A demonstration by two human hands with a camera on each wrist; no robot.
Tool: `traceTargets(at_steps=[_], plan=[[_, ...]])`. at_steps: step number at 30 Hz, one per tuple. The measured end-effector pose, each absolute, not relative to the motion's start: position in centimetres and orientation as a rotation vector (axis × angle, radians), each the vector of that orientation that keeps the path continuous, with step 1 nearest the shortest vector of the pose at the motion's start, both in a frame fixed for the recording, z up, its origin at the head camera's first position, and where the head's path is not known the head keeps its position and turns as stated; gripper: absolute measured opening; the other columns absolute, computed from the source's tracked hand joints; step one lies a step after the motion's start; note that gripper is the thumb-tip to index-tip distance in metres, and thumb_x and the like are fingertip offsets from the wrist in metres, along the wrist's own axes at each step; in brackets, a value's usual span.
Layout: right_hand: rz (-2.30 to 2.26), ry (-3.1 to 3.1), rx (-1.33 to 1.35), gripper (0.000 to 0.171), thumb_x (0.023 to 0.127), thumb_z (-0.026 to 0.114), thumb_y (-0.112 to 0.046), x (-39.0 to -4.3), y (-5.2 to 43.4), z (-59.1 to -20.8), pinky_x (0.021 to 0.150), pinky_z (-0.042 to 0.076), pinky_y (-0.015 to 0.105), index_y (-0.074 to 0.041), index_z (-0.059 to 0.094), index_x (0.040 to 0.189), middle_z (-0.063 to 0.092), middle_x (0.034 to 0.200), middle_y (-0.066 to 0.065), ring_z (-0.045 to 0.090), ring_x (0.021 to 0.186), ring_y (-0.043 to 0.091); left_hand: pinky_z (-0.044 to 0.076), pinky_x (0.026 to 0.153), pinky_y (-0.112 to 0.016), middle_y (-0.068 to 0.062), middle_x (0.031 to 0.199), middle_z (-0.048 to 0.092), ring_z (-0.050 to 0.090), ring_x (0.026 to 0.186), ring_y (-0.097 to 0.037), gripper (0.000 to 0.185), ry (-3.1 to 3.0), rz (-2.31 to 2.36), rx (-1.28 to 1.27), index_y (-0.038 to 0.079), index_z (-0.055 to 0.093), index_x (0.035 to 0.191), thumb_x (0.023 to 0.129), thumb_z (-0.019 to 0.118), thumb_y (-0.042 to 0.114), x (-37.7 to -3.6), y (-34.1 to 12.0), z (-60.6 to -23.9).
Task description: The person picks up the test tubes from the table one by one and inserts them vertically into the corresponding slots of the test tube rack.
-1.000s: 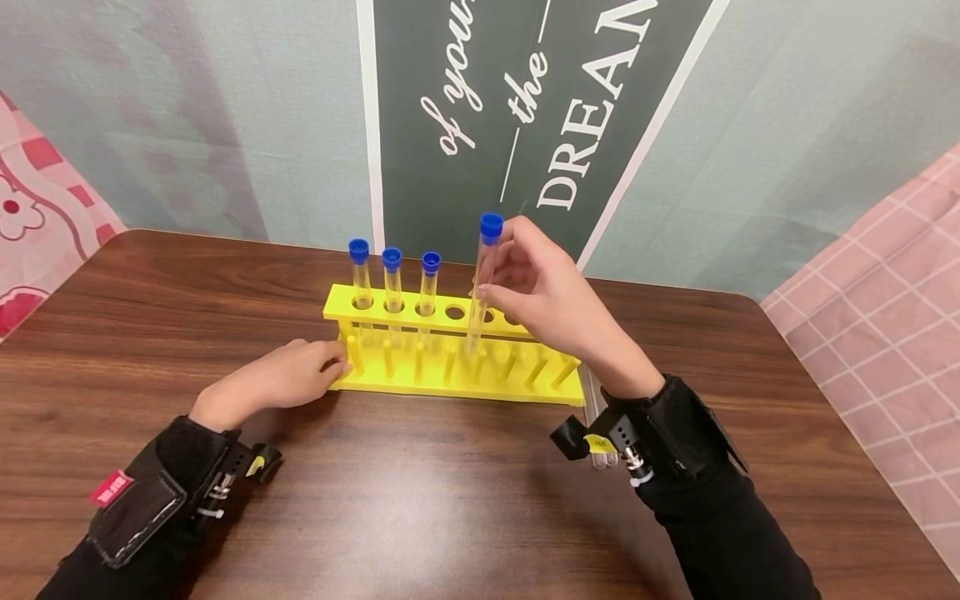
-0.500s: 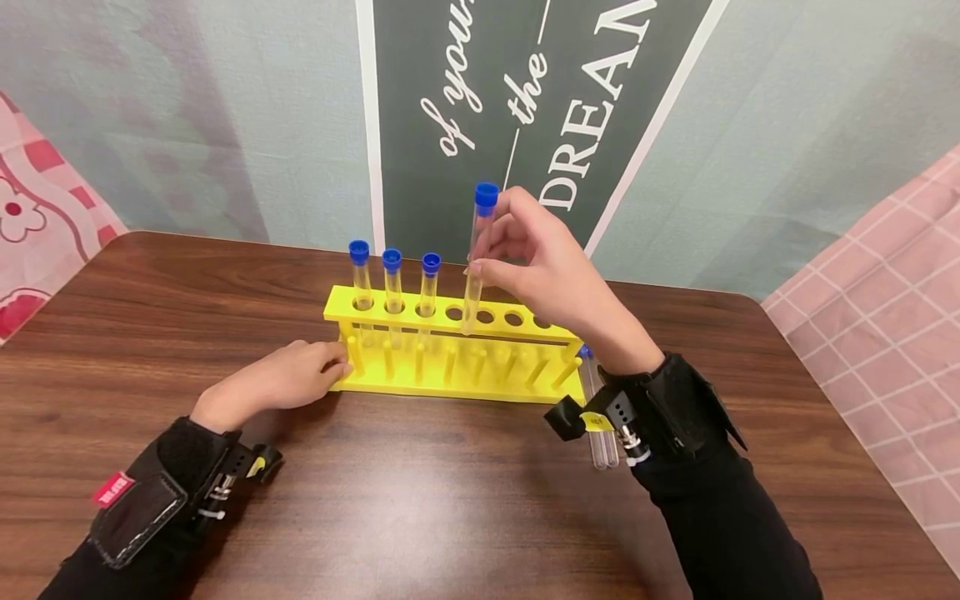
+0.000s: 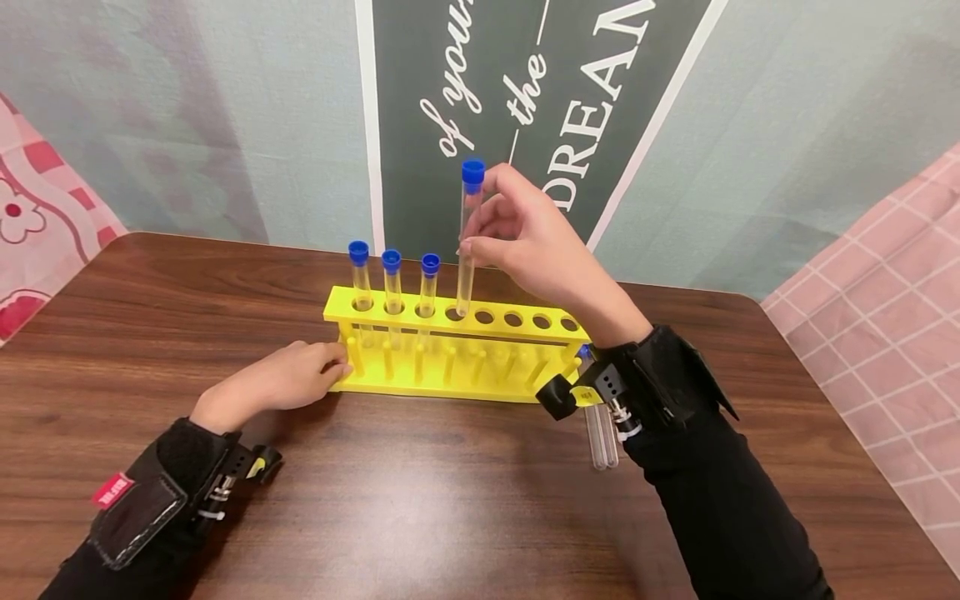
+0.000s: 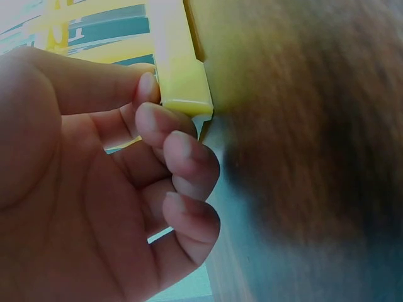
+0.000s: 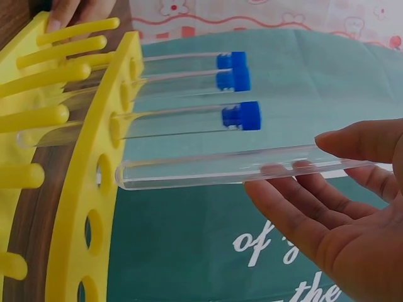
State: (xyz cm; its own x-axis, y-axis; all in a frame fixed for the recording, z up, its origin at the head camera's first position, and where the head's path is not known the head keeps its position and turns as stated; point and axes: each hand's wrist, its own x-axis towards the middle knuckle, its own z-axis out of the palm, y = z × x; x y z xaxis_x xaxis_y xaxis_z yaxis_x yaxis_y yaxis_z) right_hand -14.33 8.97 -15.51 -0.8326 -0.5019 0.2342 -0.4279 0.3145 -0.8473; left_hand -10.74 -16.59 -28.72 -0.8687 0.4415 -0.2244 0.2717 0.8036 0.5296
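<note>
Tube (image 3: 467,242) in hand is a slim clear test tube with a blue cap, held upright by the right hand (image 3: 525,250), whose thumb and fingertips pinch its upper part just under the cap; its rounded bottom hangs just above the fourth hole from the left end of the yellow rack (image 3: 457,346). The right wrist view shows that bottom end (image 5: 126,176) level with the rack's top bar and not yet through a hole. It looks light, rigid and smooth, likely slippery between bare fingers, and whether glass or plastic I cannot tell, so I would treat it as breakable. The high pinch seems the sensible hold, since it leaves the lower length free to pass through the rack. Three capped tubes (image 3: 393,287) stand in the rack's first three holes from the left, side by side and upright. The left hand (image 3: 288,379) rests against the left end of the rack, with thumb and curled fingers pinching the corner of its base (image 4: 179,75), which probably steadies a light plastic frame that could slide. At the right end of the rack, two more clear tubes (image 3: 600,433) lie flat on the table, partly hidden by the right wrist. The rack stands on a dark wood-grain table (image 3: 450,500), smooth and hard. Behind the rack hangs a pale backdrop with a dark lettered banner (image 3: 525,100), and pink patterned cloth (image 3: 885,317) shows at both sides.
</note>
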Motion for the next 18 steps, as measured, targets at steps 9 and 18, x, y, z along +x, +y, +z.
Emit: traceTargets(at_steps=[9,18], plan=[[-1.509,2.5,-0.832,0.029,0.084,0.057,0.007,-14.6,9.1,-16.3,0.076,0.05,0.034,-0.003,0.039,0.104,0.056,0.087,0.019,0.06,0.082,0.028,0.03,0.051,-0.027,-0.002,0.061,0.038,0.035,0.052,-0.014,0.017,2.659,0.701,0.54,0.005,0.05,0.084,0.096,0.047,0.016,-10.7,-16.6,-28.8],[-1.429,2.548,-0.806,0.027,0.085,0.056,0.006,-14.5,9.4,-17.1,0.074,0.05,0.033,-0.002,0.039,0.105,0.056,0.087,0.016,0.06,0.08,0.026,0.03,0.051,-0.028,-0.002,0.061,0.038,0.035,0.052,-0.014,0.017,2.657,0.709,0.546,0.005,0.051,0.084,0.096,0.046,0.016,-10.8,-16.5,-29.0]])
